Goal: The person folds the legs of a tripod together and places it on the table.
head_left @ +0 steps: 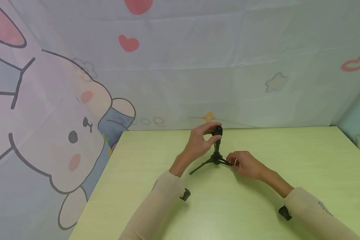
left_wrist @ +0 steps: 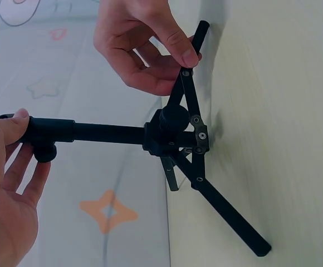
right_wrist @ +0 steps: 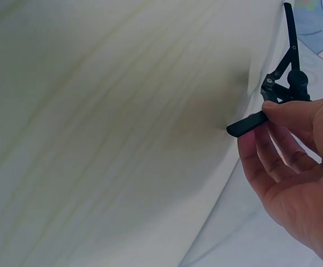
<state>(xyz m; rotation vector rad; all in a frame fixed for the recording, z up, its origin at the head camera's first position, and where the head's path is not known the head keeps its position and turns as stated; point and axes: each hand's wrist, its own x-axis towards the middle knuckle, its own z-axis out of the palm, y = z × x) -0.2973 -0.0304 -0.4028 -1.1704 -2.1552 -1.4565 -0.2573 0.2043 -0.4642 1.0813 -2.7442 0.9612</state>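
A small black tripod [head_left: 216, 156] stands upright over the far half of the table, its legs spread. My left hand [head_left: 200, 141] grips the top of its column between thumb and fingers; in the left wrist view the column [left_wrist: 108, 133] runs from that hand to the leg hub, with a round knob [left_wrist: 44, 152] below the grip. My right hand [head_left: 246, 164] pinches the right leg, thumb on one side and fingers on the other. The tip of that leg [right_wrist: 245, 124] sticks out past the thumb in the right wrist view. Another leg [left_wrist: 234, 217] angles out freely.
The pale yellow-green table [head_left: 132, 200] reaches back to a hanging cloth [head_left: 183, 90] printed with hearts and a star. A large cartoon rabbit [head_left: 63, 133] covers the cloth at the left. A black band piece [head_left: 185, 194] shows at the left cuff, another [head_left: 285, 213] at the right.
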